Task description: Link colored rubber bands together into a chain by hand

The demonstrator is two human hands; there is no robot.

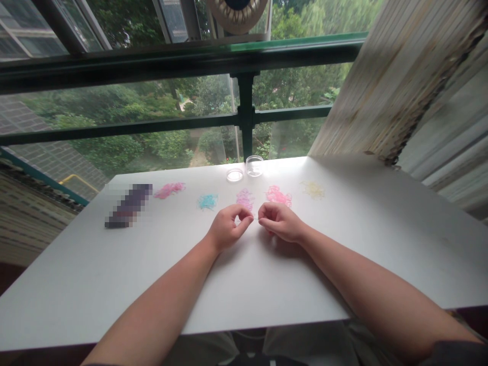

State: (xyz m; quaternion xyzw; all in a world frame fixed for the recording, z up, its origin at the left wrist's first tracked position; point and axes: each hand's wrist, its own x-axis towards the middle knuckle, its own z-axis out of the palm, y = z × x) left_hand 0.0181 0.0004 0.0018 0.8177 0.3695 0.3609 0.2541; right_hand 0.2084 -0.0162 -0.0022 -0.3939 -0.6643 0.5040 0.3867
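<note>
My left hand [232, 225] and my right hand [281, 222] meet just above the middle of the white table, their fingertips a small gap apart. Both are closed in a pinch, thumb against forefinger. A thin pale rubber band [255, 219] seems to stretch between the fingertips, too small to make out fully. Just beyond my hands lie a pile of purple bands [244, 198] and a pile of bright pink bands [278, 195], partly hidden by my right hand.
On the table [213, 290] also lie blue bands [208, 202], darker pink bands [170, 190] and yellow bands [313, 189]. A clear round container [254, 166] and a clear lid [234, 175] sit at the back edge. A blurred-out dark object [131, 206] lies left. Behind are a green railing [246, 117] and a fan [238, 12].
</note>
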